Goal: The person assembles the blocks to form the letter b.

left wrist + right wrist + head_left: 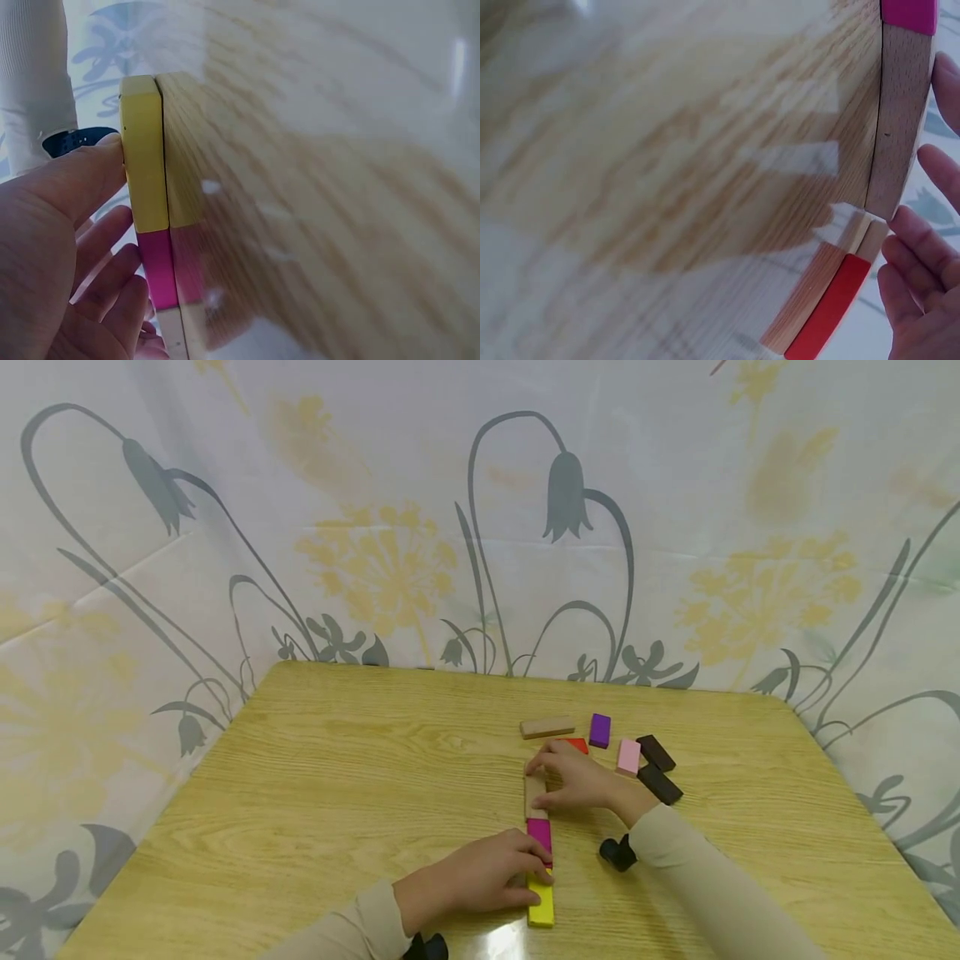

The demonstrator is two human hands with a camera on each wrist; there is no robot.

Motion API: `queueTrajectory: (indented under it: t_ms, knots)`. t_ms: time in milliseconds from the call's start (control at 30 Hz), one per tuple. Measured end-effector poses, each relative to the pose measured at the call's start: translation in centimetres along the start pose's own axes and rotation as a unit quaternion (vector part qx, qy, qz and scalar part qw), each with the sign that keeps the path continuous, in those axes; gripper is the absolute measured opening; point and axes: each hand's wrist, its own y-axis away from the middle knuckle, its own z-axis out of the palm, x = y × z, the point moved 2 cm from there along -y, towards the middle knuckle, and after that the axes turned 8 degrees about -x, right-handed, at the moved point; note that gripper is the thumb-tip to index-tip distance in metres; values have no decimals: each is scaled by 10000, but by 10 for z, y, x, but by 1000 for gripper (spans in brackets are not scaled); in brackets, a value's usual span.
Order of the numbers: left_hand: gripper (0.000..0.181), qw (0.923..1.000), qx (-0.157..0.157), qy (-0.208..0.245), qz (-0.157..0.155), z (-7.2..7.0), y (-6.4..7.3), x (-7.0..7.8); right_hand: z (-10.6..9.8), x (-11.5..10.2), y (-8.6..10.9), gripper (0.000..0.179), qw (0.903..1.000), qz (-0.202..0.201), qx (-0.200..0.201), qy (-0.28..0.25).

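A straight row on the table joins a plain wooden block (535, 793), a magenta block (539, 837) and a yellow block (541, 906) end to end. My left hand (487, 872) holds the yellow block at the near end, its thumb against the block's side in the left wrist view. Fingers of that hand also lie along the magenta block (157, 266). At the far end, my right hand (581, 781) grips the plain wooden block (900, 120), with fingertips around its far end and the thumb near the magenta one.
Beyond the right hand lie a red block (576, 745), partly hidden, and another plain wooden block (547, 727). Farther right are a purple block (599, 731), a pink block (628, 757) and two dark blocks (660, 783). A patterned cloth (420, 527) hangs behind the table (337, 760).
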Motion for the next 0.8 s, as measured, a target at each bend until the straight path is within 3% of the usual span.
queueTrajectory:
  t_ms: [433,600,800]
  knots:
    - [23,10000,13,18,67,0,1,0,1,0,2,39,9999,57,89,-87]
    - [22,9999,50,-21,91,0,0,0,-3,2,-1,37,9952,501,798,-274]
    - [23,10000,58,-9,61,1,-1,0,-11,8,-9,37,9749,1174,1750,-725]
